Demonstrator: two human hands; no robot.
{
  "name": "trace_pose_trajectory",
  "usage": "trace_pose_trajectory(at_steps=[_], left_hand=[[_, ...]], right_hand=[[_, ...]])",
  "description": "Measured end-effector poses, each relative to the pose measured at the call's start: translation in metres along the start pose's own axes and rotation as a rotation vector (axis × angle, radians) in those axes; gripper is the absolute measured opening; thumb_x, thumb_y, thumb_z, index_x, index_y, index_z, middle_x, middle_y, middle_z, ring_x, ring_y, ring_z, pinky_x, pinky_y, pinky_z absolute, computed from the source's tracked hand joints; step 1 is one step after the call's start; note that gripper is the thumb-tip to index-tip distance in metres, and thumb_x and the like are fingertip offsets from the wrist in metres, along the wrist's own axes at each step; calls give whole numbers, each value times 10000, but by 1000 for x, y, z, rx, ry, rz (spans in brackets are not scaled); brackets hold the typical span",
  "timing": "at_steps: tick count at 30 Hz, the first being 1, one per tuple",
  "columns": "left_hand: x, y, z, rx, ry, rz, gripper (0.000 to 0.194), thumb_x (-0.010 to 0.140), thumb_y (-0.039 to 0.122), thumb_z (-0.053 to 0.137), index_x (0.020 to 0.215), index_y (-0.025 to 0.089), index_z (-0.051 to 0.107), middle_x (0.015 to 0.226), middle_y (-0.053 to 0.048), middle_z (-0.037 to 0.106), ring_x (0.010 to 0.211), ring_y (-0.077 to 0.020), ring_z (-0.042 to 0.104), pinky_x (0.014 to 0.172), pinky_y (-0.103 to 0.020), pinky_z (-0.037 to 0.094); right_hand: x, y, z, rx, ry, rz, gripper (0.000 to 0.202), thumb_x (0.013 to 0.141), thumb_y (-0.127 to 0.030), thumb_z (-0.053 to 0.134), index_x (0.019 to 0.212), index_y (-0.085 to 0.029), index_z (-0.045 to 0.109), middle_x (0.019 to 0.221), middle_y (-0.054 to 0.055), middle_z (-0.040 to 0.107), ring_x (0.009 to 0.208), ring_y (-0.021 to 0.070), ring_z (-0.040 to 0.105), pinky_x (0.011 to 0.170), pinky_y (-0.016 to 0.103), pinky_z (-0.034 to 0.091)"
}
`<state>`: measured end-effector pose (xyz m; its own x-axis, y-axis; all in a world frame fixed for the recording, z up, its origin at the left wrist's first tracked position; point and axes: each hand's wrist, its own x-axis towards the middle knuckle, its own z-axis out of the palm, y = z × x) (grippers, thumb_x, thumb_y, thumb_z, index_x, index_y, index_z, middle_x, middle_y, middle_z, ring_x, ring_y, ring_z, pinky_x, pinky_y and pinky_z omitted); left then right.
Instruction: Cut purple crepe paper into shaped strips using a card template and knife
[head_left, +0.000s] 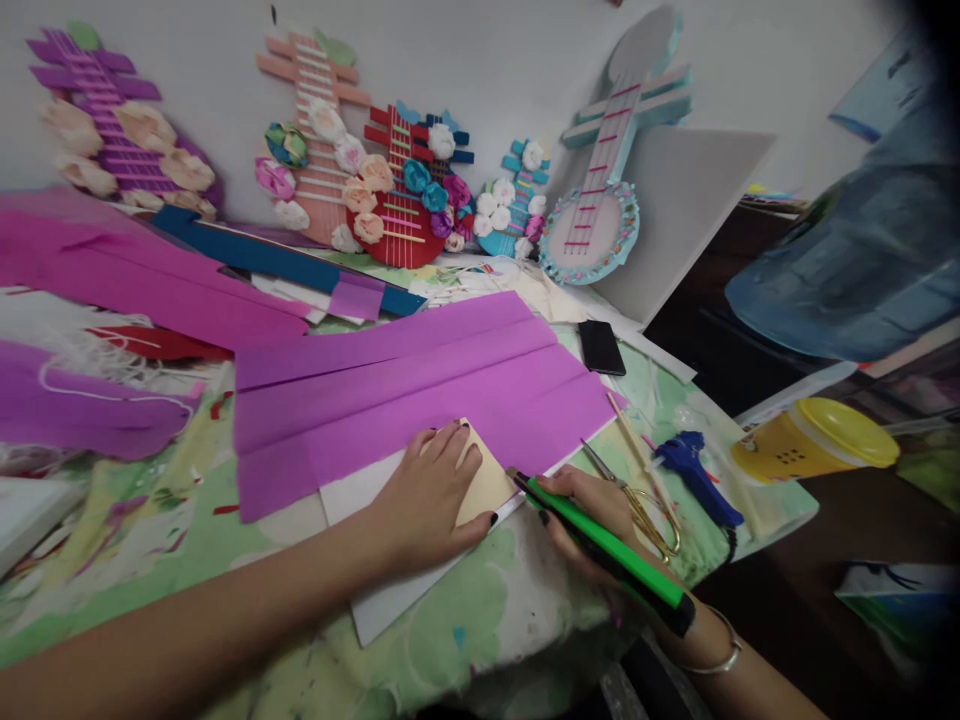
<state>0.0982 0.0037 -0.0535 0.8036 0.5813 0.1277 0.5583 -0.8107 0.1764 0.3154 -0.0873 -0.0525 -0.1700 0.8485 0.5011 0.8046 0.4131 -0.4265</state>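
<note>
My left hand (435, 490) lies flat with fingers spread, pressing a cream piece of card (486, 482) down on a white board (390, 597). A green utility knife (607, 545) is gripped in my right hand (592, 510), its tip touching or very near the right corner of the cream card. Beneath and behind the board spreads a folded sheet of purple paper (405, 375). Gold-handled scissors (649, 515) lie just right of my right hand, beside a thin wooden stick (637, 445).
A blue glue gun (701, 480) and a yellow lidded tub (814, 440) stand at the right edge. A black phone-like slab (601, 347) lies behind the purple paper. Several flower-trimmed paper lutes, one red (401, 220), lean on the wall. Magenta paper (150, 275) covers the left.
</note>
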Motion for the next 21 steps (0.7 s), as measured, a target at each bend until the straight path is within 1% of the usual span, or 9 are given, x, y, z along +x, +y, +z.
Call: trace_pose_trajectory(at_steps=[4, 7, 9, 12, 15, 18, 21], left_hand=[[0, 0, 0, 8, -3, 2, 618, 867, 540, 461, 1291, 91, 495, 1463, -236, 391, 1377, -382, 307, 1099, -556, 253], [0, -1, 1, 14, -3, 0, 625, 868, 537, 459, 1293, 80, 495, 1459, -247, 390, 1372, -391, 310, 1094, -563, 253], [0, -1, 1, 15, 3, -3, 627, 867, 536, 463, 1295, 78, 492, 1456, -248, 393, 1369, -393, 314, 1094, -564, 248], [0, -1, 2, 9, 16, -1, 618, 868, 534, 465, 1290, 82, 493, 1456, -243, 395, 1368, -390, 312, 1097, -562, 241], [-1, -1, 2, 15, 24, -1, 611, 872, 523, 466, 1295, 82, 487, 1459, -244, 389, 1366, -388, 311, 1095, -563, 244], [-1, -1, 2, 18, 28, 6, 604, 875, 511, 468, 1301, 82, 478, 1457, -246, 389, 1364, -387, 315, 1093, -564, 245], [-1, -1, 3, 9, 41, 14, 590, 871, 512, 480, 1285, 91, 485, 1449, -240, 400, 1361, -388, 318, 1092, -562, 247]], right_hand=[[-1, 1, 0, 25, 14, -12, 125, 851, -263, 513, 857, -221, 631, 606, 0, 604, 520, 150, 570, 507, 278, 463], [-3, 1, 0, 56, 18, -9, 101, 836, -227, 528, 889, -230, 614, 638, -4, 628, 541, 150, 586, 517, 271, 468], [-4, 1, 0, 59, 7, 0, 135, 818, -200, 531, 929, -237, 598, 694, 2, 656, 585, 160, 609, 550, 276, 481], [-6, 0, 0, 50, -40, 5, 187, 795, -171, 524, 960, -244, 574, 713, -3, 665, 614, 167, 623, 588, 277, 492], [-6, -4, -1, 18, -36, 16, 222, 771, -157, 545, 977, -239, 557, 709, -10, 657, 597, 159, 612, 557, 263, 476], [-4, -6, -3, 24, -2, 4, 141, 797, -194, 552, 928, -236, 580, 668, -7, 638, 559, 156, 597, 507, 264, 458], [-3, -5, -4, 79, -9, -15, 69, 841, -239, 542, 856, -246, 609, 630, -2, 628, 541, 159, 598, 490, 271, 458]])
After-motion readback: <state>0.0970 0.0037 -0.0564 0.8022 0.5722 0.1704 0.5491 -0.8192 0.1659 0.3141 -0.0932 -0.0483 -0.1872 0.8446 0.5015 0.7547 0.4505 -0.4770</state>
